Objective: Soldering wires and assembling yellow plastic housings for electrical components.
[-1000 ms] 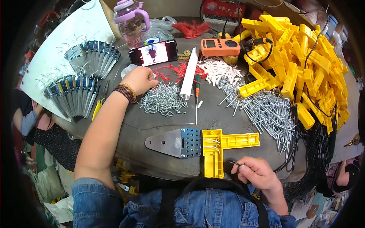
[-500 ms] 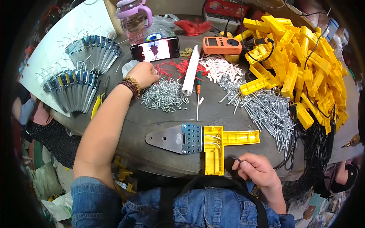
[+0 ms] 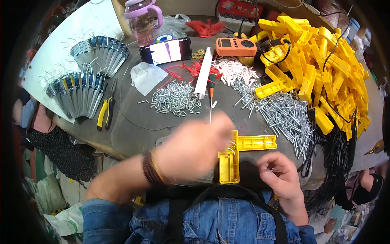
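Note:
My left hand [image 3: 195, 144] is smeared by motion and passes over the metal plate of the assembly in front of me. Whatever its fingers hold cannot be made out. Just beyond its fingertips lies an open yellow plastic T-shaped housing half [image 3: 228, 167], with white wires inside and its handle pointing right. Most of the grey metal plate [image 3: 162, 140] is hidden under my left hand and wrist. To the right of the housing, my right hand [image 3: 281, 173] is closed in a pinch near the table's front edge; the small thing between its fingers is unclear.
Short screws [image 3: 175, 99], long screws [image 3: 286, 122] and white sleeves [image 3: 237, 70] lie in piles. Yellow housings [image 3: 325, 73] heap up at right above black cables [image 3: 337, 162]. Pliers [image 3: 106, 112], a screwdriver [image 3: 211, 91], a phone [image 3: 165, 51] and an orange meter [image 3: 235, 46] surround the work.
My left hand has swung from beside the short screw pile toward me and right, over the metal plate. My right hand has shifted slightly right; the dark piece seen in its fingers no longer shows clearly.

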Demonstrator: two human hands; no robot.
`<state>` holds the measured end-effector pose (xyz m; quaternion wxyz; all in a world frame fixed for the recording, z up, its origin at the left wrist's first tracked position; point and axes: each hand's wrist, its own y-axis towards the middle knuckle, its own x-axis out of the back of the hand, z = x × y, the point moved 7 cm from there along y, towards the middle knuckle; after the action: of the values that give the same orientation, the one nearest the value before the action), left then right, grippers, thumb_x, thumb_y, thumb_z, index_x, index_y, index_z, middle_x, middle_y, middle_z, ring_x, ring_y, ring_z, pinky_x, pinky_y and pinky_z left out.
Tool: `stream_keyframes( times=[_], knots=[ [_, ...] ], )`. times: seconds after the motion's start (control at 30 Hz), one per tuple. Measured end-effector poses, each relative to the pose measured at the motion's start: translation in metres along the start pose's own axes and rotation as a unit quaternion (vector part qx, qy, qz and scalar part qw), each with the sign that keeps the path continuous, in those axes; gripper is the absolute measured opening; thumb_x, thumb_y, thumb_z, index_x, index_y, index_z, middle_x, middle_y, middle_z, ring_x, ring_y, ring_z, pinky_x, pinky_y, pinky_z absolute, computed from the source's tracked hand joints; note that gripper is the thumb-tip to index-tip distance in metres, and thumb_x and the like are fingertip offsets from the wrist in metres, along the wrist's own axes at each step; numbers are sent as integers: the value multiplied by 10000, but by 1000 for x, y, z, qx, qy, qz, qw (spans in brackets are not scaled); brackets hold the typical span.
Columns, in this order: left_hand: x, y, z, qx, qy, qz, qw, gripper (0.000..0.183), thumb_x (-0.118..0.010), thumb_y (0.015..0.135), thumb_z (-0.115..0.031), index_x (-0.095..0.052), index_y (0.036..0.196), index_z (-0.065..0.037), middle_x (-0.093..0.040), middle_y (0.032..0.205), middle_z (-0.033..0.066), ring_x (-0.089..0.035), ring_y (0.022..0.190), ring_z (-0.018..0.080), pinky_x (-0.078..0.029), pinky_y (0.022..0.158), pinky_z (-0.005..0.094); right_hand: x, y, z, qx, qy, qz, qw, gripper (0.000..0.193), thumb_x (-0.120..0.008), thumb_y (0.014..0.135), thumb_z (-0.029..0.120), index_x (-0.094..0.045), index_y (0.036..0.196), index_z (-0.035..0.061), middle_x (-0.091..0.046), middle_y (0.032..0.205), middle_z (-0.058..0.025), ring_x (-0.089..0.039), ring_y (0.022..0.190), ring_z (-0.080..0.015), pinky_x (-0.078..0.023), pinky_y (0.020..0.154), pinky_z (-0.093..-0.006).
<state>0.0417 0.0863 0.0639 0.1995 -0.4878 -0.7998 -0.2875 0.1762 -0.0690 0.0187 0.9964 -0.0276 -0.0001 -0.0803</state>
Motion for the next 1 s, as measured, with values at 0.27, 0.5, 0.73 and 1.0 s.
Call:
stream_keyframes(
  times=[0.27, 0.5, 0.73, 1.0],
  knots=[
    [-56, -12, -26, 1, -76, 169, 983, 179, -602, 860, -33, -512, 1012, -65, -648, 904, 153, -653, 769, 349, -505, 631, 426, -5, 1, 11, 52, -65, -24, 996, 128, -735, 834, 73, -655, 896, -5, -652, 789, -38, -570, 683, -68, -438, 609, -216],
    [-49, -15, -22, 85, -180, 34, 979, 145, -607, 866, -12, -511, 975, -23, -621, 858, 145, -627, 799, 323, -499, 716, 400, -6, -1, 11, 79, -109, 24, 991, 83, -665, 859, 66, -627, 808, 11, -652, 740, -49, -590, 648, -94, -451, 581, -236],
    [-19, -18, -1, -86, 40, -125, 988, 242, -716, 803, -104, -570, 975, -15, -601, 1035, 160, -579, 972, 352, -461, 870, 414, 9, -5, -19, -27, 74, -75, 994, 88, -679, 892, 105, -627, 898, 34, -577, 771, 53, -485, 702, -18, -377, 629, -188],
    [-41, -27, -3, -97, 183, -51, 977, 255, -762, 683, -112, -624, 891, -63, -596, 1072, 117, -566, 974, 318, -438, 872, 436, 2, -3, -28, -32, 127, -95, 987, 119, -617, 938, 46, -629, 1039, -16, -663, 973, -29, -575, 895, -61, -457, 823, -225]
  ],
)
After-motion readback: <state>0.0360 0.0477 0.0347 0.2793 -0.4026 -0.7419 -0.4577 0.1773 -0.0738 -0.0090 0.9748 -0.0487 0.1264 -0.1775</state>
